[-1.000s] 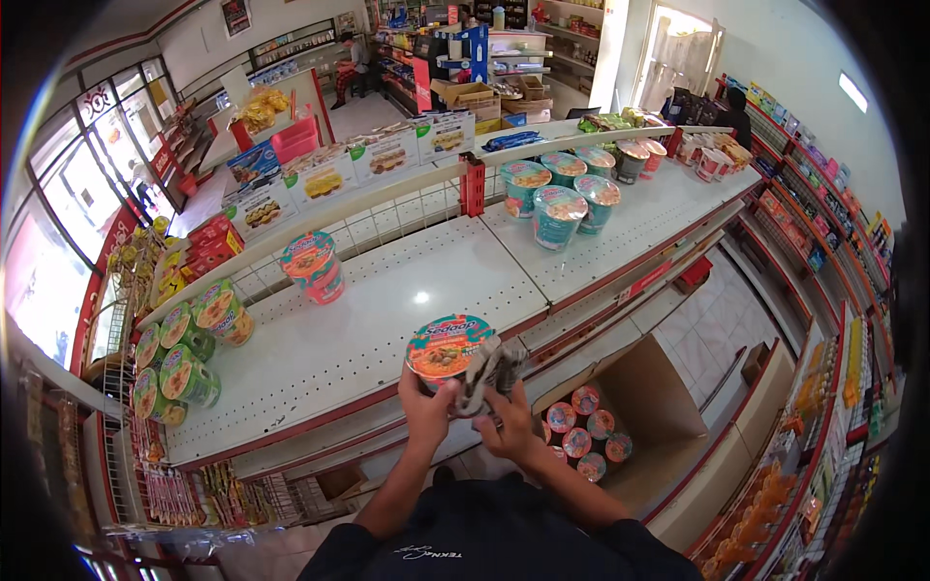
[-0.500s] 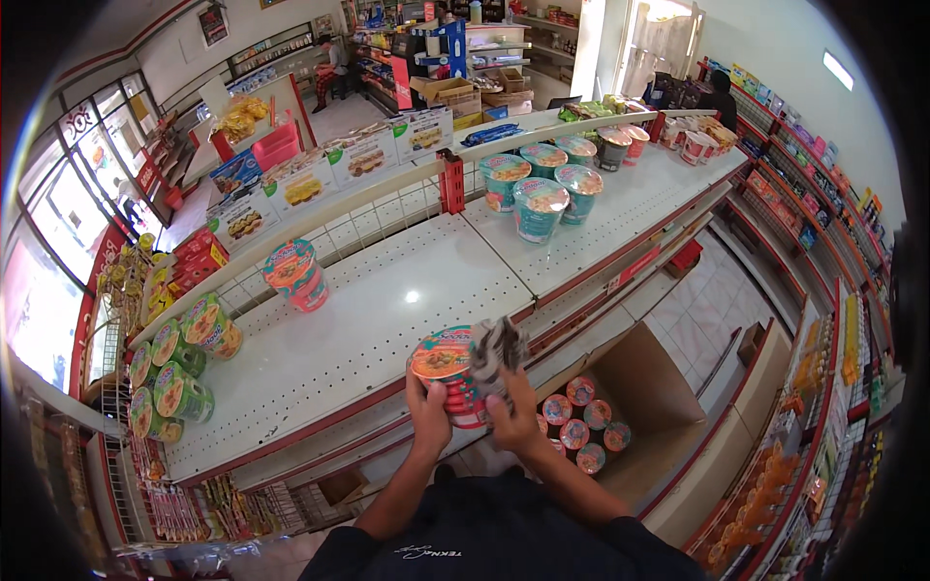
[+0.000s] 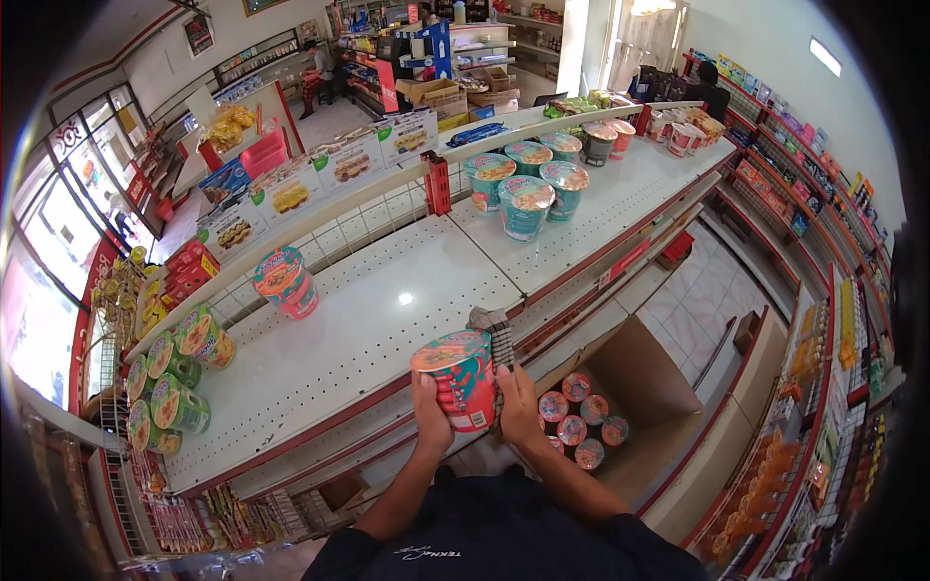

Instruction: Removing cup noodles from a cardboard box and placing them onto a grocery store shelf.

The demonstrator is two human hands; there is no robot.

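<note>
In front of my chest, over the shelf's front edge, I hold a red and teal instant noodle cup (image 3: 463, 387). My left hand (image 3: 432, 412) is closed round its left side. On the opposite side my right hand (image 3: 519, 405) presses a dark checked cloth (image 3: 496, 334) against the cup; its fingertips are partly hidden by cloth and cup. A matching red noodle cup (image 3: 287, 283) stands alone on the white perforated shelf (image 3: 368, 334). Below my right forearm, an open cardboard box (image 3: 639, 397) holds several more cups (image 3: 573, 429).
Green noodle cups (image 3: 180, 402) cluster at the shelf's left end. Teal cups (image 3: 526, 208) stand beyond the red upright post (image 3: 438, 184). A wire mesh divider (image 3: 378, 198) runs along the back. Another stocked rack (image 3: 804, 416) flanks the right side. Two people are in the background.
The noodle cup has turned and tilted in my hands, showing more of its lower side. The cloth has moved from the lid's rim down along the cup's right side.
</note>
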